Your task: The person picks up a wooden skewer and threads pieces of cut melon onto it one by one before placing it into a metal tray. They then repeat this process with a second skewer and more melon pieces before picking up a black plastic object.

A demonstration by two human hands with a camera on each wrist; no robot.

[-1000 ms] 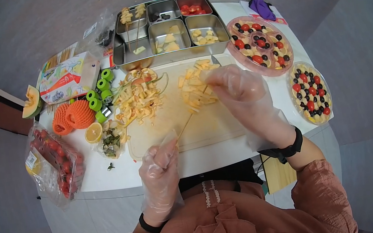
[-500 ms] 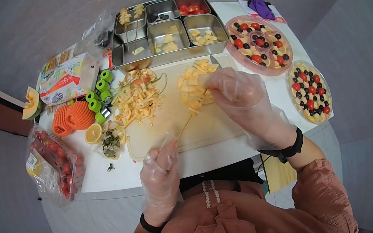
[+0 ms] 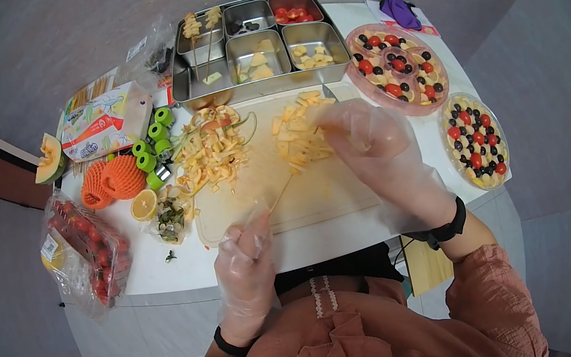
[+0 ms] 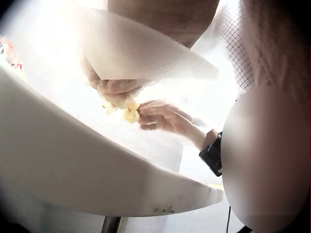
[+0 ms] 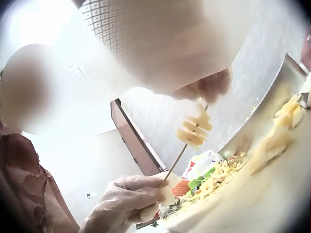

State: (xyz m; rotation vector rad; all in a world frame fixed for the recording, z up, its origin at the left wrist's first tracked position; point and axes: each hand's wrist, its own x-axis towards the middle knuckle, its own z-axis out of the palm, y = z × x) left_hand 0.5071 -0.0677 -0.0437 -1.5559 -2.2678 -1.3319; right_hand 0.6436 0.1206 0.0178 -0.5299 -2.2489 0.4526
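My left hand [image 3: 245,260], in a clear plastic glove, grips the lower end of a thin wooden skewer [image 3: 279,196] in front of the cutting board [image 3: 291,215]. Several pale yellow fruit pieces [image 5: 194,130] are threaded near its upper end, as the right wrist view shows. There, the gloved right hand [image 3: 378,141] pinches at the top of the skewer with curled fingers, just above the fruit. Its fingertips are partly hidden in the head view. Beyond the skewer lies a heap of cut yellow fruit [image 3: 291,121], and a knife blade [image 3: 330,94] shows beside it.
Fruit peelings [image 3: 214,152] cover the board's left side. At the back stands a steel tray [image 3: 264,88] of fruit containers and two filled skewers. Two fruit platters [image 3: 369,94] sit right; boxed cherry tomatoes [image 3: 99,253], orange foam nets [image 3: 122,176] and green cutters [image 3: 144,160] sit left.
The right hand has shifted very slightly at the skewer's top end. My left hand keeps its grip low on the skewer, almost still.
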